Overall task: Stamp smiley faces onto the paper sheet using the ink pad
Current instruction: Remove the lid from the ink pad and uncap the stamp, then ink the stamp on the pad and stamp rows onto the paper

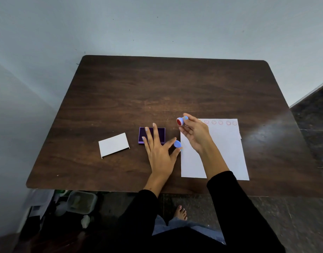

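Note:
A white paper sheet (224, 152) lies on the right of the brown table (157, 88), with a row of several red smiley faces along its far edge. My right hand (195, 133) holds a small blue stamp (180, 121) above the sheet's far left corner, its red face turned toward the left. The open purple ink pad (159, 133) sits left of the sheet. My left hand (159, 152) rests flat with its fingers spread over the pad's near side. A round blue cap (177, 143) is between that hand's thumb and forefinger.
A white lid (114, 144) lies on the table left of the ink pad. Walls stand behind and to the left of the table. Under its near left corner are containers and clutter (80, 201). My bare foot (179, 212) is on the dark floor.

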### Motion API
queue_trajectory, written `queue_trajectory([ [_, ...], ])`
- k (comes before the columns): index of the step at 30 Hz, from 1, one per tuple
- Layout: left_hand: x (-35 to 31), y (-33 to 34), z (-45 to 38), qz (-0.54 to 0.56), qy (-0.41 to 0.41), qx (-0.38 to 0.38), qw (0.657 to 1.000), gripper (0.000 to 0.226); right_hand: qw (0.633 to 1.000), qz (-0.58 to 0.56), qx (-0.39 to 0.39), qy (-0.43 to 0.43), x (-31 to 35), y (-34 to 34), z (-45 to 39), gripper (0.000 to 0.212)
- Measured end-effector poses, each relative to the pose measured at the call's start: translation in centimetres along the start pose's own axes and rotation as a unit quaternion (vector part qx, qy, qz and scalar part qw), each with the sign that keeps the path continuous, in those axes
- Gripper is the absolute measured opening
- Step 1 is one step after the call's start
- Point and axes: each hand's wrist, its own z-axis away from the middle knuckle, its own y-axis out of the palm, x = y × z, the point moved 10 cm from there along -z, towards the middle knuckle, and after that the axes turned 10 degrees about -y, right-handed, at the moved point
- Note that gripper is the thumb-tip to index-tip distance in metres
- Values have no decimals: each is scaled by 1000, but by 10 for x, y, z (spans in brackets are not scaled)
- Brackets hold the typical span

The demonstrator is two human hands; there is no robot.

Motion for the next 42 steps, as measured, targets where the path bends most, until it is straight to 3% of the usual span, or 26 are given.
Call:
queue_trajectory([
  [3, -3, 4, 10, -23, 25, -17, 999, 33, 984, -171, 5, 58, -10, 6, 6, 13],
  [7, 1, 12, 12, -45, 33, -10, 998, 34, 959, -265, 3, 102, -17, 15, 15, 12],
  [10, 3, 14, 15, -40, 41, -3, 998, 46, 951, -288, -1, 111, -18, 18, 18, 17],
  [14, 13, 1, 10, -52, 27, -24, 998, 97, 943, -312, -3, 119, -19, 20, 19, 20],
  [17, 38, -18, -5, -77, -20, -45, 996, 115, 943, -311, -3, 121, -21, 21, 19, 22],
  [22, 71, -24, -24, -150, -65, -12, 987, 127, 941, -310, -2, 136, -32, 25, 21, 26],
  [29, 80, -16, -29, -175, -75, 5, 982, 118, 942, -300, 7, 149, -41, 33, 21, 23],
  [32, 79, -15, -31, -174, -69, 1, 982, 112, 970, -222, 10, 99, -38, 32, 15, 30],
  [34, 79, -15, -30, -178, -66, 0, 982, 110, 996, -88, -3, 33, -34, 28, 8, 31],
  [36, 78, -16, -29, -175, -63, -3, 983, 108, 996, 83, -9, -39, -27, 28, 8, 32],
  [39, 81, -19, -27, -166, -57, -4, 984, 106, 935, 316, 15, -158, -17, 44, 14, 29],
  [42, 77, -18, -28, -162, -40, 3, 986, 103, 885, 404, 63, -224, -14, 65, 22, 29],
])
